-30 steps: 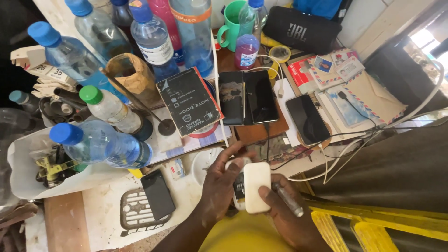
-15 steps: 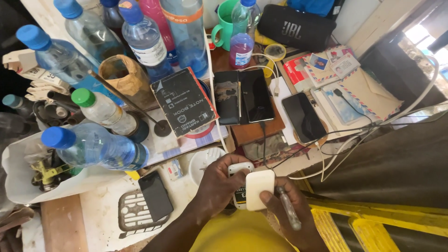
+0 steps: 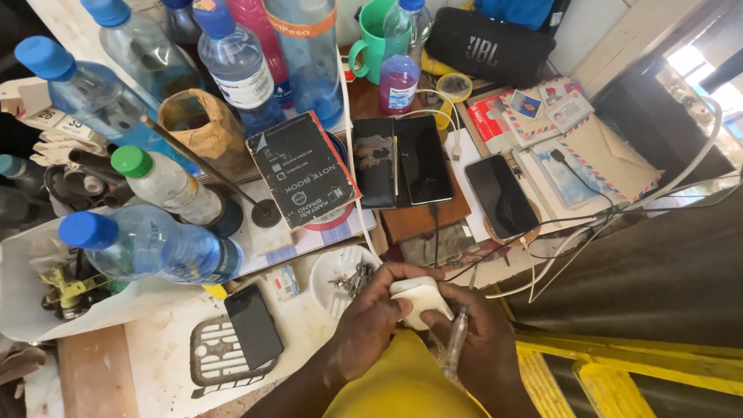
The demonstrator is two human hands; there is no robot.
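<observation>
Single head-worn view, looking steeply down, close over cluttered table, facing away from the body

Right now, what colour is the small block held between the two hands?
White. The small block shows best in the head view, held between the left hand and the right hand.

small white charger block, tilted, held

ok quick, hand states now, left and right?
Left hand: closed on the white block.
Right hand: holding a clear-handled tool, fingers also under the white block.
</observation>
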